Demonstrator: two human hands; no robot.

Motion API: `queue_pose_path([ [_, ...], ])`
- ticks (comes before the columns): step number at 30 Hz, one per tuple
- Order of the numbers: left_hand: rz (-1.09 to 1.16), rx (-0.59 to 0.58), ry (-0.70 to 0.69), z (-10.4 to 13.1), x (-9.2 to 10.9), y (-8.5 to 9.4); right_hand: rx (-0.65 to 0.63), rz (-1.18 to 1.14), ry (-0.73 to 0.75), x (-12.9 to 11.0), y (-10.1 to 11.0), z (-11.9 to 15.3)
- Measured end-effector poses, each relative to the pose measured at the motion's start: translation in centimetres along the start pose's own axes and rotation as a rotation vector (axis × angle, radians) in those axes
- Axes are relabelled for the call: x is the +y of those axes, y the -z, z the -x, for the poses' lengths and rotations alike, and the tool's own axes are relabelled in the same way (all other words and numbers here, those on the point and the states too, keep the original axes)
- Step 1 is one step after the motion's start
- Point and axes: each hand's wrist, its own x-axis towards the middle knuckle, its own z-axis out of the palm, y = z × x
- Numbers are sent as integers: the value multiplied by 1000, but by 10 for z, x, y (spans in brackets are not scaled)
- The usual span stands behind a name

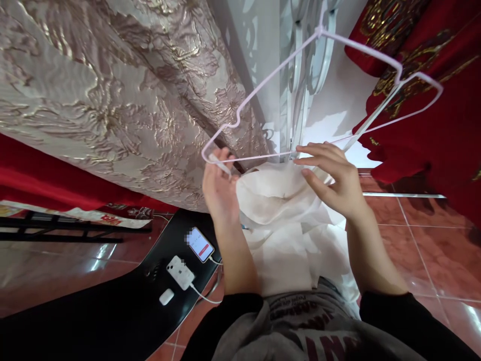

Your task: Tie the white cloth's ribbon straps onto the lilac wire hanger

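A pale pink hanger (280, 79) hangs in front of me, tilted, with its long bottom bar crossing above both hands. My left hand (221, 188) is at the hanger's left corner, palm up. Its fingers curl around a short white strap (221, 165) by that corner. My right hand (334, 175) is just under the bar, fingers stretched out and apart. A second white strap (376, 114) runs up to the notch on the hanger's right arm. Sheer white fabric (274, 193) drapes below, between my forearms and down to my lap.
Brocade fabric (112, 95) with raised flowers hangs at left, red embroidered fabric (432, 125) at right. White scrollwork metal (296, 90) stands behind the hanger. A black bench (93, 311) holds two phones (201, 245) with cables and a white case (166, 297). The floor (409, 250) is red tile.
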Motion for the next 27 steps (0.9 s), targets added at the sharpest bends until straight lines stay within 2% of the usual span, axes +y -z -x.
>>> queue_pose_path([
  [2,2,-119,2,11,-9,-10,2,-32,21,-4,-5,2],
  [3,22,-157,-18,15,-11,-16,55,-49,24,-5,-7,4],
  [7,114,-197,-107,22,-5,-31,548,-148,-52,5,-6,9],
  [8,120,-193,-118,22,-3,-32,617,-194,-103,9,-2,9],
  [9,118,-185,-127,22,0,-33,632,-246,-164,13,2,8],
  [12,95,-155,-144,20,4,-33,535,-365,-340,17,21,1],
  [16,100,-149,-164,16,4,-31,477,-384,-498,7,40,-12],
  [21,48,-154,-171,12,0,-28,579,-284,-460,-1,39,-18],
  [27,30,-158,-166,13,-1,-28,704,-177,-418,11,28,-20],
])
